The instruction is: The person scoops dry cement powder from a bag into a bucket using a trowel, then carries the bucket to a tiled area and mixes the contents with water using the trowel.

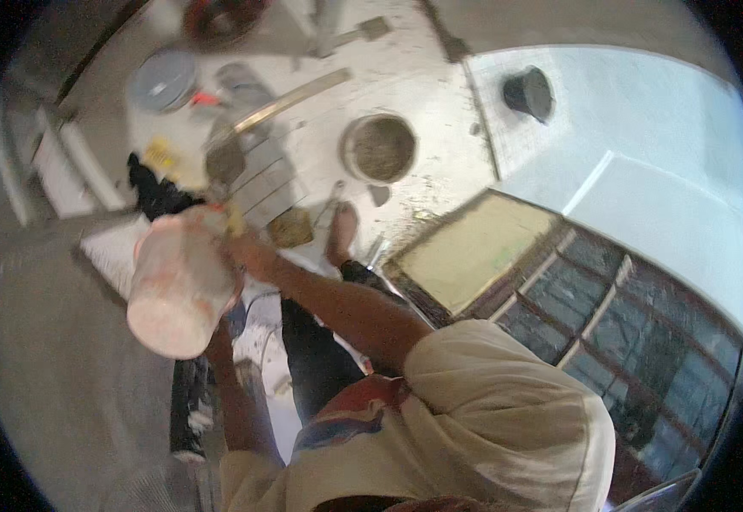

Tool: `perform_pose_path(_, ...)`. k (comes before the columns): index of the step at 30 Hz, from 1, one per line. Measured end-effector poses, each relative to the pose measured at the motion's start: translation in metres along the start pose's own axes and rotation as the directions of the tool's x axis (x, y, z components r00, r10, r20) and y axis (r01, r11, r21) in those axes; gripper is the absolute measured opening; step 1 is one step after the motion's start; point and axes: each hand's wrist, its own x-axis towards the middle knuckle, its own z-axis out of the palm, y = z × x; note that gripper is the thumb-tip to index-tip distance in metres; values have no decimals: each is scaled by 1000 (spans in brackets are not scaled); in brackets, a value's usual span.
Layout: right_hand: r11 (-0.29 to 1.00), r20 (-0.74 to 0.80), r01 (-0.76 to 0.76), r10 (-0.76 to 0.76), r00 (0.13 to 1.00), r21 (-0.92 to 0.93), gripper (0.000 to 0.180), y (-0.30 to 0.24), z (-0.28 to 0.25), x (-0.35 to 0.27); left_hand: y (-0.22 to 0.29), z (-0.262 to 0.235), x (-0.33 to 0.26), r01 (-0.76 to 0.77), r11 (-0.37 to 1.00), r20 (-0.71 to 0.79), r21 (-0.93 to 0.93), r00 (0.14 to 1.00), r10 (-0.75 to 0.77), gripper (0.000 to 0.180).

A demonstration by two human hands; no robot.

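Observation:
A pale, pink-smeared plastic bucket (175, 282) is tilted in front of me at the left, its base toward the lower left and its mouth toward the upper right. My right hand (247, 254) grips it near the mouth end. Behind the lower side of the bucket is my left hand (221, 334), bearing against it, with its fingers mostly hidden. What the bucket holds does not show. Just beyond its mouth lie a black cloth-like heap (158, 194) and a small tan block-like thing (291, 228), both blurred.
A round tub of grey-brown mix (380, 148) stands on the splattered floor. Near it lie a long wooden strip (294, 99) and my bare foot (343, 232). A grey round container (164, 79) stands at the far left. A gridded panelled frame (576, 311) and a dark bucket (528, 94) are at right.

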Motion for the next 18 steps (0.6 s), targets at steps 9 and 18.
perform_pose_path(9,852,-311,37,-230,922,-522,67,-126,-32,-149,66,-49,33,-190,980,67,57,980,186,59)
perform_pose_path(18,399,-116,210,-654,748,-893,40,-187,-73,-301,363,-49,-33,629,640,672,-441,704,-228,92)
